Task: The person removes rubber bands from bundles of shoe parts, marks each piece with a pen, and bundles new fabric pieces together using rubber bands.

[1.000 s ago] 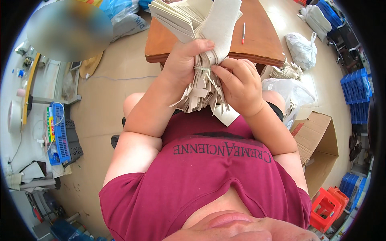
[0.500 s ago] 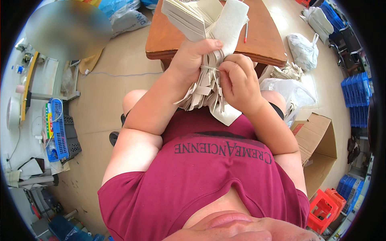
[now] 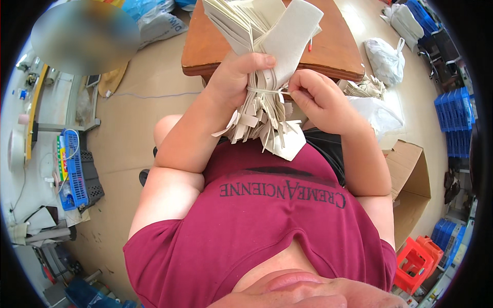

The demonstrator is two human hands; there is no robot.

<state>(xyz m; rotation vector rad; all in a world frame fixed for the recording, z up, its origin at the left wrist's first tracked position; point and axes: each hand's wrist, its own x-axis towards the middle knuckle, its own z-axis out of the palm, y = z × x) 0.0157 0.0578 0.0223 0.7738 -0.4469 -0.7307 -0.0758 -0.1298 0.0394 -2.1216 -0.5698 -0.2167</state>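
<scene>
My left hand [image 3: 237,76] is closed round the middle of a thick bundle of cream-coloured flat strips [image 3: 292,38], its thumb pressed on the front. The strips fan out wide above the fist, and narrower ends splay loosely below it. Just under my left hand, a thin pale string [image 3: 264,91] circles the bundle. At the bundle's right side my right hand [image 3: 324,100] pinches the string's end between thumb and forefinger, pulling it taut. The bundle hangs in front of my chest, over the near edge of a brown wooden table [image 3: 334,46].
A red pen [image 3: 310,45] lies on the table. At the right are more cream strips [image 3: 365,88], a clear plastic bag [image 3: 377,113], a tied white bag [image 3: 386,60], an open cardboard box [image 3: 411,185] and red stools [image 3: 413,263]. A blue basket [image 3: 74,167] stands left.
My right hand has moved right, away from the bundle, drawing the string's end out with it. My left hand and the bundle have shifted slightly left.
</scene>
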